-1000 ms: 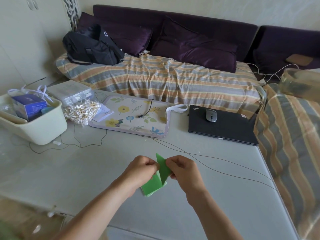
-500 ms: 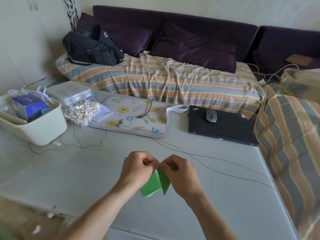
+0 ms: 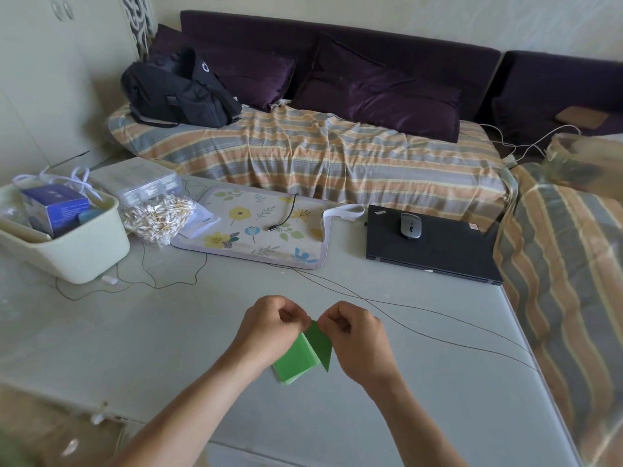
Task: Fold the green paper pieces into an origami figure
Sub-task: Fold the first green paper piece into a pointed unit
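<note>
Left hand: the left hand (image 3: pixel 273 326) has its fingers curled, pinching the top of the folded green paper piece (image 3: pixel 320 345) at its left side.
Right hand: the right hand (image 3: pixel 354 335) is curled the same way and pinches the same top corner from the right; the two hands nearly touch.
Held piece: it hangs point down between the hands, above the table (image 3: pixel 168 332), toward the near edge.
Paper stack: a stack of green paper pieces (image 3: pixel 295 362) lies flat on the table just under the hands, partly hidden by the left wrist.
Cable: a thin dark cable (image 3: pixel 438 338) runs across the table beyond the hands.
Far edge: a floral mat (image 3: pixel 256 230), a closed black laptop (image 3: pixel 438 251) with a mouse (image 3: pixel 410 225) on it.
Left edge: a cream tub (image 3: pixel 77 251) and a bag of cotton swabs (image 3: pixel 158 217).
</note>
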A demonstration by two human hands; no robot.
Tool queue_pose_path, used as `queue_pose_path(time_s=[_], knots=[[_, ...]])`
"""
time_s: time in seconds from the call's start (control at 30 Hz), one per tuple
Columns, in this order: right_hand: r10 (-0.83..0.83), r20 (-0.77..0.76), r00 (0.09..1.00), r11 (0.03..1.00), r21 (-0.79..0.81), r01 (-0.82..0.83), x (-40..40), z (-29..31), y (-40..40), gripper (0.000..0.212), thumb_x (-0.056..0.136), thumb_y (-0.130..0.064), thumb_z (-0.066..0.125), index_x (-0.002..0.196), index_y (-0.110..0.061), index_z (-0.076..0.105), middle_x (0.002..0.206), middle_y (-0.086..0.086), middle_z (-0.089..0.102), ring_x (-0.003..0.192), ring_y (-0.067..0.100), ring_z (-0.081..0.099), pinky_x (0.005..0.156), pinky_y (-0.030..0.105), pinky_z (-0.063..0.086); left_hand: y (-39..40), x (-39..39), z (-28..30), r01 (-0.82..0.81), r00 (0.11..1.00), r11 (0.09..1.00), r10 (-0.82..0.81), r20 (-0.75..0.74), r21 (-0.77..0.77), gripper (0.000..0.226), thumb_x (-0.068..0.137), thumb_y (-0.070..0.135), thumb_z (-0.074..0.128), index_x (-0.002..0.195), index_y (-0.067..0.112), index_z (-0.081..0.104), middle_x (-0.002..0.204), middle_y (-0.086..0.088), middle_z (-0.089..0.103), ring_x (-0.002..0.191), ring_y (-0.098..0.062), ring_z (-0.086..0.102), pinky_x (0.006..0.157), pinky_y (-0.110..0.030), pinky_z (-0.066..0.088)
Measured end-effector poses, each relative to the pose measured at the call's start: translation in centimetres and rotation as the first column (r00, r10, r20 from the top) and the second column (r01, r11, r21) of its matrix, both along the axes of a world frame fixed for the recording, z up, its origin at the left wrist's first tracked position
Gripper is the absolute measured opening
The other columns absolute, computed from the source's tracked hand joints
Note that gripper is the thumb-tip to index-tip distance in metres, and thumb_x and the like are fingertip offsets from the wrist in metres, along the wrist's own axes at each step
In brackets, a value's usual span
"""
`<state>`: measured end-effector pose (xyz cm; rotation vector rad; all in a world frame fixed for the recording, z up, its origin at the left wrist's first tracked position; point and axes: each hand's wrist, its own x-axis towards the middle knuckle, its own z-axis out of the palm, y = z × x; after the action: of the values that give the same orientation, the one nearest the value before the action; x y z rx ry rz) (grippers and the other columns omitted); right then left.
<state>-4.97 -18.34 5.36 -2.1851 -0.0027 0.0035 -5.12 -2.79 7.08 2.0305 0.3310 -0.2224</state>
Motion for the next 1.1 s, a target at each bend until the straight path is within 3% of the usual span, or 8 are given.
queue_pose_path(time_s=[0.1,0.23,0.33,0.43,0.6,0.77,0.87,1.1], knots=[[0.034,-0.025,0.999,0.999,0.014,-0.033,0.0,0.0,-0.2,0.012,0.087,-0.014,0.068,0.077,-0.015,0.073,0.062,-0.012,0.064,0.06,-0.003,0.057,0.058,0.01,0.041,0.2,-0.1,-0.1,0.065,0.998,0.998,-0.065,-0.004,0.001,0.005,0.079,0.026,0.081,0.076,0.024,0.077,0.067,0.004,0.073,0.067,-0.008,0.067,0.063,-0.02,0.048],[0.027,-0.159,0.987,0.984,0.177,0.002,0.1,-0.4,0.1,0.009,0.089,-0.022,0.068,0.081,-0.021,0.073,0.071,-0.008,0.072,0.064,0.003,0.061,0.062,0.019,0.048,0.2,-0.2,0.0,-0.056,0.997,0.998,0.056,0.061,-0.002,0.009,0.079,0.021,0.083,0.072,0.02,0.077,0.06,0.006,0.071,0.056,-0.003,0.063,0.052,-0.011,0.041],[0.091,-0.278,0.956,0.941,0.339,0.009,0.3,-0.6,0.1,0.008,0.092,-0.012,0.067,0.092,-0.005,0.071,0.071,0.003,0.071,0.064,0.013,0.063,0.061,0.025,0.048,0.3,0.0,-0.1,-0.127,0.988,0.988,0.133,0.073,-0.088,0.01,0.08,0.021,0.084,0.074,0.019,0.077,0.063,0.002,0.073,0.065,-0.013,0.071,0.066,-0.024,0.054],[0.097,-0.284,0.954,0.945,0.326,0.001,0.2,-0.8,-0.1,0.008,0.091,-0.006,0.066,0.09,0.001,0.069,0.07,0.005,0.07,0.062,0.015,0.063,0.064,0.029,0.05,0.6,0.2,-0.6,-0.114,0.991,0.983,0.122,0.046,-0.143,0.008,0.082,0.02,0.082,0.078,0.017,0.076,0.066,-0.001,0.074,0.067,-0.016,0.072,0.074,-0.032,0.057],[0.094,-0.273,0.957,0.956,0.292,-0.011,0.3,-0.7,-0.2,0.006,0.088,-0.01,0.069,0.088,-0.004,0.071,0.07,0.004,0.071,0.063,0.012,0.063,0.067,0.031,0.051,0.9,0.2,-1.1,0.022,0.999,0.984,-0.026,-0.025,-0.175,0.003,0.082,0.01,0.08,0.081,0.01,0.078,0.071,-0.008,0.076,0.063,-0.014,0.07,0.066,-0.026,0.054],[0.075,-0.299,0.951,0.927,0.373,0.044,0.3,-0.6,-0.3,0.003,0.089,-0.008,0.07,0.089,-0.006,0.072,0.067,0.006,0.071,0.061,0.014,0.059,0.063,0.026,0.049,1.1,0.6,-1.3,-0.102,0.994,0.981,0.106,0.016,-0.168,0.008,0.081,0.012,0.08,0.074,0.012,0.078,0.066,-0.007,0.075,0.065,-0.019,0.073,0.069,-0.031,0.059],[0.037,-0.296,0.954,0.902,0.42,0.096,0.2,-0.4,-0.4,0.003,0.089,-0.003,0.07,0.087,-0.003,0.073,0.067,0.009,0.07,0.059,0.013,0.06,0.059,0.019,0.048,1.2,0.6,-1.3,-0.148,0.988,0.968,0.155,0.02,-0.202,0.008,0.082,0.012,0.081,0.075,0.01,0.077,0.068,-0.007,0.076,0.065,-0.017,0.073,0.062,-0.024,0.053],[-0.019,-0.387,0.922,0.888,0.417,0.193,0.3,-0.2,-0.5,0.015,0.091,-0.012,0.072,0.083,0.0,0.075,0.071,0.01,0.074,0.059,0.015,0.064,0.058,0.023,0.045,1.1,0.7,-1.6,-0.192,0.979,0.939,0.203,0.008,-0.285,0.006,0.081,0.01,0.082,0.081,0.007,0.077,0.071,-0.006,0.077,0.063,-0.016,0.071,0.06,-0.021,0.052]])
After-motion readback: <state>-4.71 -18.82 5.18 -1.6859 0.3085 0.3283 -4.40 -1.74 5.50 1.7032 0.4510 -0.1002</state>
